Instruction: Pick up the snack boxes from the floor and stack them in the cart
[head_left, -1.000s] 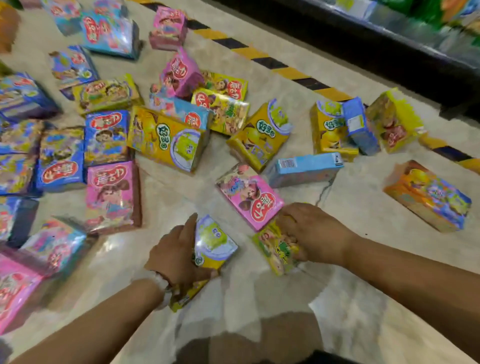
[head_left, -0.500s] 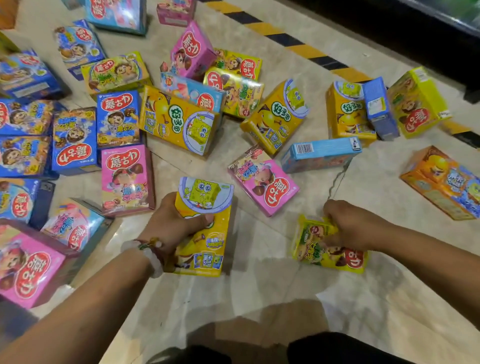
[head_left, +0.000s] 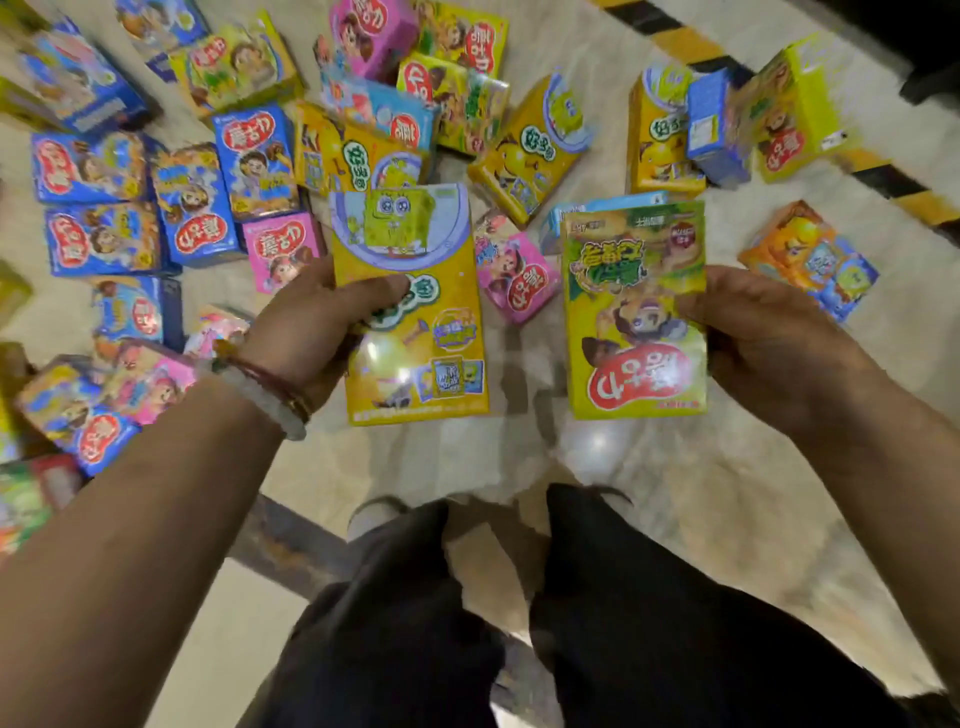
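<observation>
Head view: your left hand (head_left: 311, 322) grips the orange-yellow cartoon box (head_left: 410, 306) by its left edge, thumb lying across the printed face and the other fingers hidden behind it; a pale bead bracelet (head_left: 270, 400) and a dark red cord sit on that wrist. Your right hand (head_left: 753, 332) holds the yellow-green snack box (head_left: 634, 312) by its right edge, thumb over the front and the rest of the fingers out of sight behind. Both boxes are upright, faces toward you, side by side but apart, lifted clear of the pale marble floor (head_left: 675, 493) with your dark trousers (head_left: 623, 623) directly below. Beneath and beyond them lies the scatter of remaining boxes: a pink box (head_left: 514, 280) between the two held ones, blue boxes (head_left: 192, 208) to the left, an orange box (head_left: 810, 260) at the right, near the yellow-and-black floor tape (head_left: 883, 182). The cart is not in this view. Against the frame half a second ago: both boxes were then low at the floor, the right one lying flat under your curled hand; now both are raised and turned face-up to you, and the view has tipped down onto your legs.
</observation>
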